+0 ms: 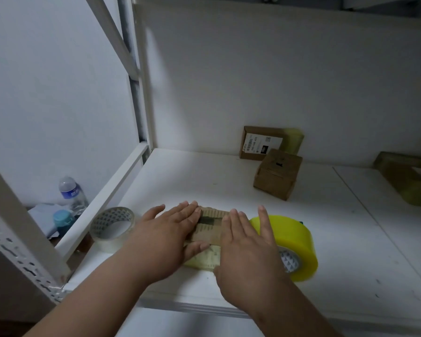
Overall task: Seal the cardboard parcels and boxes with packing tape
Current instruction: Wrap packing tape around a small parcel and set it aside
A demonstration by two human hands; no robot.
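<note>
Flat cardboard parcel (pixel 210 229) lies near the front edge of the white shelf (pixel 338 251). Left hand (pixel 170 234) and right hand (pixel 247 246) both press on it, fingers straight, grip released. Yellow tape roll (pixel 293 242) stands just right of the parcel; clear tape roll (pixel 112 227) lies left.

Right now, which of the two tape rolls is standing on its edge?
The yellow tape roll, beside the right hand, stands on its edge. The clear roll, left of the left hand, lies flat.
</note>
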